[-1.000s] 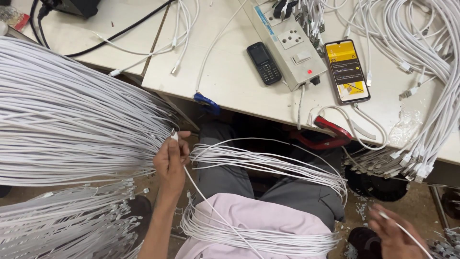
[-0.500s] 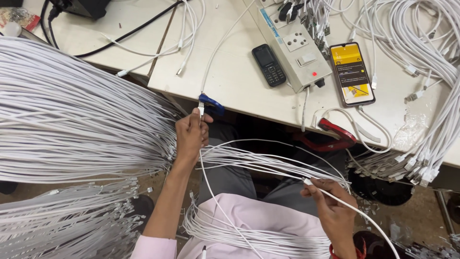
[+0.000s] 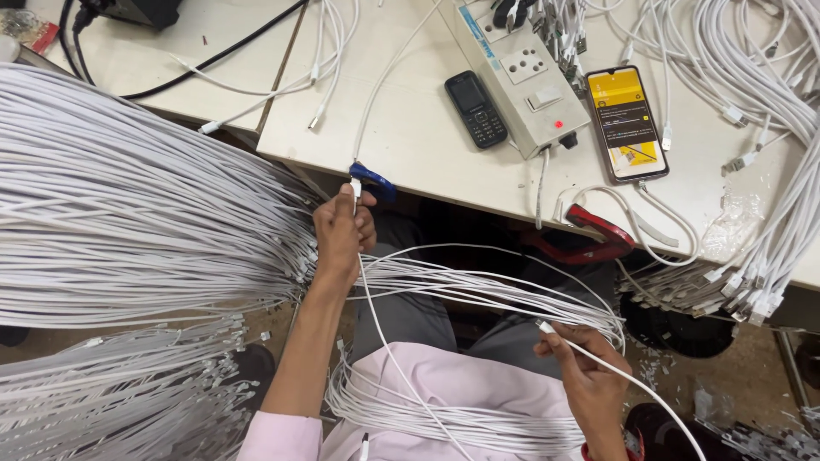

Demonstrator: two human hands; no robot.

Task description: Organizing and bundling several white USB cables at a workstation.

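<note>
Cables on the left: a broad sheaf of white cables (image 3: 128, 222) fans across the left side, its plug ends gathered near the person's left wrist; a second, lower bundle (image 3: 120, 393) hangs beneath it.
Black cord: a black power cord (image 3: 213, 60) crosses the far left part of the white table (image 3: 410, 145).
Left hand: the left hand (image 3: 342, 235) is raised to the table's near edge, fingers closed in a pinch around one end of a white cable (image 3: 384, 341), with the plug (image 3: 355, 186) standing up just above the fingertips, right beside a blue clip (image 3: 373, 179) on the table edge.
Held cable: it runs down from the left hand, across the lap, and its other end is in the right hand.
Lap: loops of white cable (image 3: 478, 290) lie over the person's knees and pink garment (image 3: 444, 384).
Table middle: a small black keypad phone (image 3: 475, 108) lies beside a grey socket box (image 3: 521, 72) with a red light lit.
Smartphone: a phone with a yellow screen (image 3: 626, 122) lies just right of the box, a cable plugged into its near end.
Right hand: the right hand (image 3: 589, 384) sits low over the lap, thumb and fingers closed on the cable just behind its other plug (image 3: 545, 326).
Far right: a thick mass of white cables (image 3: 760, 128) drapes off the table edge, plugs bunched below.
</note>
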